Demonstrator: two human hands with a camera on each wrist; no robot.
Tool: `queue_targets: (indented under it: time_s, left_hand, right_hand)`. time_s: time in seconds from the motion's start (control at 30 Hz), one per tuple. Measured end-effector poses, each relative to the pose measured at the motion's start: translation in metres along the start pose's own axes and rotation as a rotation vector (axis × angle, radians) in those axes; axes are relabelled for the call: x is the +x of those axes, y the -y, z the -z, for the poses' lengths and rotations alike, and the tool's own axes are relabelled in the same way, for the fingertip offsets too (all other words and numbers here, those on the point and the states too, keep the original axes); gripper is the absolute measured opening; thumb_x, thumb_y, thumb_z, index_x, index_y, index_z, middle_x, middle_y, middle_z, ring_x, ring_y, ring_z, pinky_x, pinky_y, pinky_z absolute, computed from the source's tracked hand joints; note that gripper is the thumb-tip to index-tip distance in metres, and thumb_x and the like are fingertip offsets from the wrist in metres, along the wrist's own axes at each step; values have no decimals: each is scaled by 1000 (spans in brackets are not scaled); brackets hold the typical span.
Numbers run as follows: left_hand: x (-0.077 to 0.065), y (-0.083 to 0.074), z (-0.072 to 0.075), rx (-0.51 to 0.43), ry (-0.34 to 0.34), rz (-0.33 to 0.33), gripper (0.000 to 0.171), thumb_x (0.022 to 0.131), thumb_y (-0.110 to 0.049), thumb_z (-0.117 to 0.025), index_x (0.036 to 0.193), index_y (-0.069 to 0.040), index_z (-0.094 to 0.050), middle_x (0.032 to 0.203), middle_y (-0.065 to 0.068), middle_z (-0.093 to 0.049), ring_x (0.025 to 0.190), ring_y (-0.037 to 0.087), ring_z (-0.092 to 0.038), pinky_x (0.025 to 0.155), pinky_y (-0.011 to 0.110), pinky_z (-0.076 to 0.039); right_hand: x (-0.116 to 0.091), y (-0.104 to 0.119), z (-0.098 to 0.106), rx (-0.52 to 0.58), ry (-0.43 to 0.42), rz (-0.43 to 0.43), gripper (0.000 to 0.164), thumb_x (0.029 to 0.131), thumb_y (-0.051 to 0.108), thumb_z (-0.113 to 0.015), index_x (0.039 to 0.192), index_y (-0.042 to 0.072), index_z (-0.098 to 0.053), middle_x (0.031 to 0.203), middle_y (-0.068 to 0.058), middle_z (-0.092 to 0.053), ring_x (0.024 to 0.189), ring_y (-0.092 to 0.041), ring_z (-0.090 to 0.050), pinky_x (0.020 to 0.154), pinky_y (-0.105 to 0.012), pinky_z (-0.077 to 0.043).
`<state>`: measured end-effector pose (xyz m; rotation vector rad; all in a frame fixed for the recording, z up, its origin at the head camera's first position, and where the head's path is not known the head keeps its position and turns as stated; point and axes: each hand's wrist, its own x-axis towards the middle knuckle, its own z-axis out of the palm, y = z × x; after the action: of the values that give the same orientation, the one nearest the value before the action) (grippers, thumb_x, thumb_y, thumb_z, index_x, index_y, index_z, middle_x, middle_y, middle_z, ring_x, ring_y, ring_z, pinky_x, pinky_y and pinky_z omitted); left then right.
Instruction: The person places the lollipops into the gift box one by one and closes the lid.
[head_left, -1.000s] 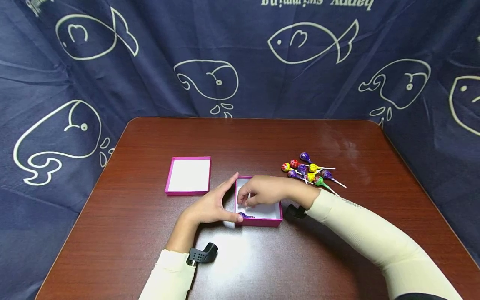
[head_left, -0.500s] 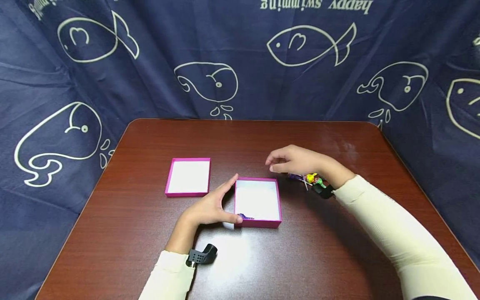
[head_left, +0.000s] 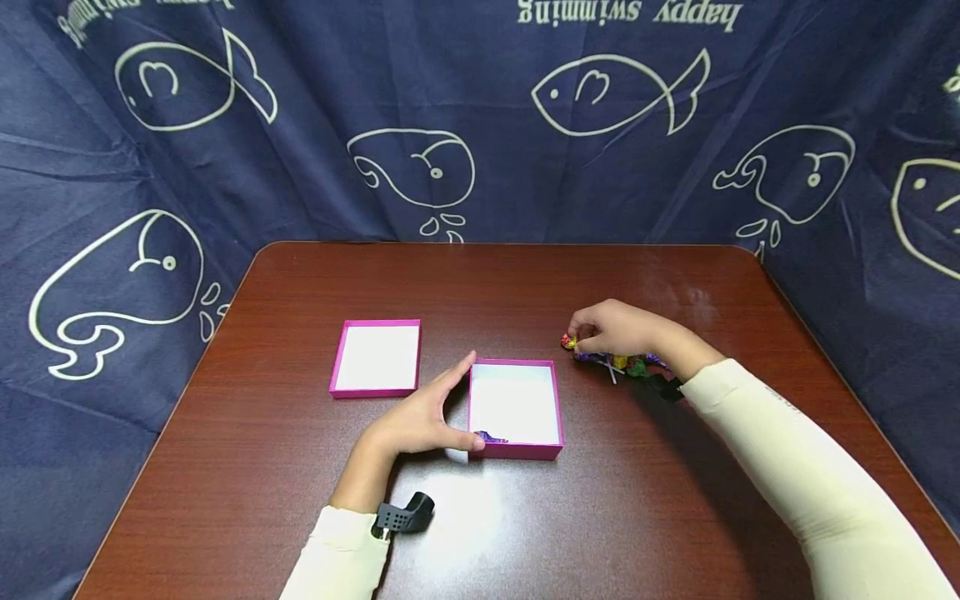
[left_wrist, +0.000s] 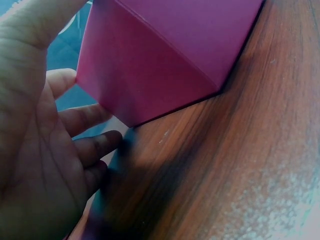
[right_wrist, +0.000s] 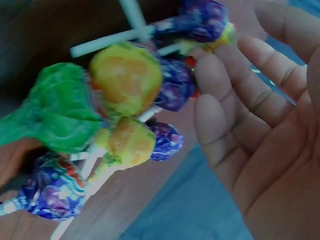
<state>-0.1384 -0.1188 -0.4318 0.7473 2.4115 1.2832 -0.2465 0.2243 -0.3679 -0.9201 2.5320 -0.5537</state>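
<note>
Lollipops [right_wrist: 125,100] close-up, right hand [right_wrist: 260,115] open beside

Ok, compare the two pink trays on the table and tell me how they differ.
The near tray stands deeper walled, while the far tray looks shallower. The near tray holds a purple lollipop in its front corner; the far tray shows only its white floor. The left hand rests against the near tray's side; nothing touches the far tray. Both are square, pink outside and white inside, lying open on the table.
</note>
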Motion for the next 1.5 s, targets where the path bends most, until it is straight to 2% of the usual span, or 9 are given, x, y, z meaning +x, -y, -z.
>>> queue_targets:
  time_s: [0.13, 0.3, 0.63, 0.73, 0.9, 1.07, 1.2, 1.5]
  left_hand:
    - [-1, -1, 0, 2, -6, -8, 119, 71, -40, -89, 161, -17, -15, 163, 2, -19, 148, 19, -19, 119, 45, -18]
    - [0, -2, 1, 18, 3, 5, 119, 72, -42, -88, 161, -19, -13, 164, -1, -18, 147, 14, -18, 119, 40, -18]
    - [-1, 1, -1, 0, 3, -10, 118, 72, -40, -88, 161, -17, -15, 163, 2, -19, 148, 18, -19, 119, 44, -18]
    - [-1, 2, -2, -1, -3, -12, 118, 72, -40, -89, 161, -17, -15, 163, 2, -20, 148, 18, -19, 119, 43, -18]
    - [-1, 1, 0, 10, -2, -11, 118, 72, -40, -89, 161, -17, -15, 163, 3, -20, 148, 18, -20, 119, 43, -18]
    - [0, 0, 1, 14, 1, -7, 117, 73, -41, -88, 161, -18, -15, 164, 1, -19, 148, 18, -19, 119, 43, -18]
    - [-1, 2, 1, 12, 2, -6, 117, 73, -41, -88, 161, -18, -14, 164, 1, -18, 148, 17, -18, 119, 43, -17]
    - [1, 3, 0, 8, -6, -9, 117, 72, -42, -88, 161, -18, -15, 163, 0, -19, 148, 16, -19, 119, 42, -18]
  right_hand:
    - [-1, 1, -4, -71, -3, 11, 8, 92, 12, -71, 98, 8, -69, 80, 4, -65, 71, -9, -57, 62, -30, -49]
    - [-2, 0, -8, -128, -15, -14, 6, 90, 12, -72, 94, 10, -68, 78, 6, -62, 70, -9, -55, 63, -31, -48]
    - [-2, -3, -19, -233, -52, 41, 11, 87, 10, -74, 84, 13, -64, 70, 7, -55, 63, -9, -47, 57, -30, -41]
    - [-2, -2, -19, -199, -61, 63, 12, 87, 9, -73, 84, 13, -63, 70, 7, -56, 63, -8, -48, 58, -29, -42]
    - [-4, 4, -15, -78, -46, 90, 11, 89, 8, -70, 84, 14, -62, 72, 7, -55, 65, -8, -49, 58, -27, -42]
    - [-6, 14, -7, 29, -16, 57, 5, 91, 14, -69, 92, 13, -64, 78, 6, -59, 70, -13, -53, 58, -27, -45]
    - [-7, 27, -1, 94, -15, 58, 5, 92, 16, -69, 93, 18, -65, 80, 5, -61, 70, -15, -55, 56, -28, -46]
    - [-7, 67, 12, 143, -39, 157, 8, 91, 17, -71, 97, 21, -67, 83, 7, -65, 74, -15, -60, 63, -28, -48]
